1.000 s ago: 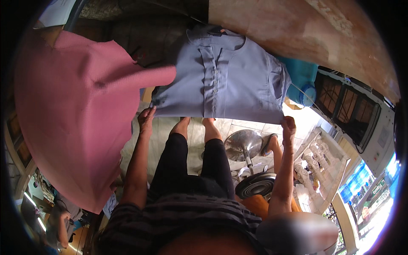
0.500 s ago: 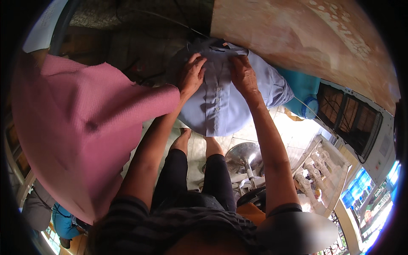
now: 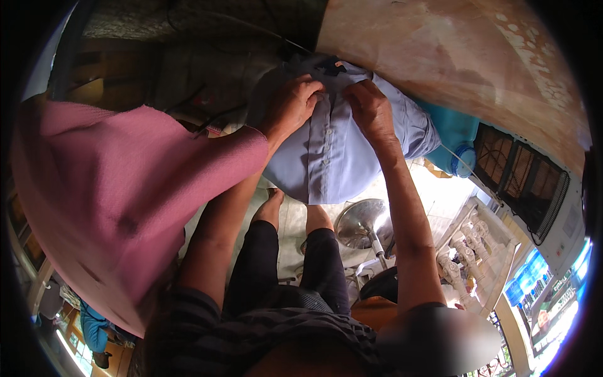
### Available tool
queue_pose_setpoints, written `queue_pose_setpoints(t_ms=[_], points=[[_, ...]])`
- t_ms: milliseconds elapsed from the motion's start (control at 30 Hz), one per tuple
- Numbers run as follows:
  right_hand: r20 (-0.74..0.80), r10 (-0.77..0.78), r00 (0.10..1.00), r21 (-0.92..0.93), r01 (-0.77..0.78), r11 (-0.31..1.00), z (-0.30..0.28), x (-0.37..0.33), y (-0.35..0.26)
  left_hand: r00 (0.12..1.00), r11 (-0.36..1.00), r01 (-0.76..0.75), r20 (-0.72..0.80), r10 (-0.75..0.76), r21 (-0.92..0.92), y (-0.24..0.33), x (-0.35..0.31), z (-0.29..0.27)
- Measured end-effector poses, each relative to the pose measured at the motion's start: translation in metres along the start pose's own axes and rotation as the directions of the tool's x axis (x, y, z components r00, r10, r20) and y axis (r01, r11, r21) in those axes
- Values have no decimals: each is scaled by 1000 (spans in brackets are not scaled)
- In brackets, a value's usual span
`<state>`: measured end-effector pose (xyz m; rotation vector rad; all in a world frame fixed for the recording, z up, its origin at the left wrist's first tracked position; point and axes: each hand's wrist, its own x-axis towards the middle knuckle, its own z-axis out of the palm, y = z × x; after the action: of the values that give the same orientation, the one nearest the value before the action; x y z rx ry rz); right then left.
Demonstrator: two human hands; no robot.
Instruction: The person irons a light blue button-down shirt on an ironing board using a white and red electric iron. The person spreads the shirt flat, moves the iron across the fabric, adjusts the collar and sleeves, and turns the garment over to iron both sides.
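Note:
A light grey-blue button-up shirt [image 3: 342, 151] hangs spread in front of me, its buttoned front strip running down the middle. My left hand [image 3: 294, 105] is closed at the top of that strip, with the fingers curled in against the fabric. Across from it, my right hand [image 3: 372, 112] pinches the shirt on the other side of the opening, near the collar. Both sets of fingertips are partly hidden. A pink textured cloth [image 3: 144, 169] hangs at the left and covers part of my left forearm.
A teal plastic container [image 3: 449, 132] stands behind the shirt's right side. Beyond it is a white-framed unit with a dark grille [image 3: 518, 179]. A round metal stand base [image 3: 358, 223] is on the floor by my feet, near a pale carved balustrade [image 3: 468, 251]. A brownish panel [image 3: 440, 56] fills the far right.
My left hand has moved right and its fingers have drawn in at the shirt's front. My right hand has shifted slightly right and curled tighter. The pink cloth has sagged a little.

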<state>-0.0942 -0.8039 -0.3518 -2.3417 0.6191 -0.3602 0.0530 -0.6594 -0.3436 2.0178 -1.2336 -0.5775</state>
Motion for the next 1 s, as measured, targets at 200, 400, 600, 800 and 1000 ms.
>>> queue_pose_setpoints(t_ms=[200,400,600,800,1000], points=[[-64,-30,998,-21,29,999,11,-3,8,999,993,-31,17,30,113,10,7,1],[-64,-82,995,30,84,996,21,-1,16,997,995,-59,-46,62,76,-9,11,22],[-113,36,993,141,-20,990,17,0,20,966,980,-146,-233,113,-132,-26,-1,39],[-123,19,992,-171,-40,984,-8,3,37,962,992,-103,-261,82,-67,-23,-2,35],[-88,118,989,-103,-127,987,-8,1,51,950,965,-234,-185,253,119,-23,12,19]])
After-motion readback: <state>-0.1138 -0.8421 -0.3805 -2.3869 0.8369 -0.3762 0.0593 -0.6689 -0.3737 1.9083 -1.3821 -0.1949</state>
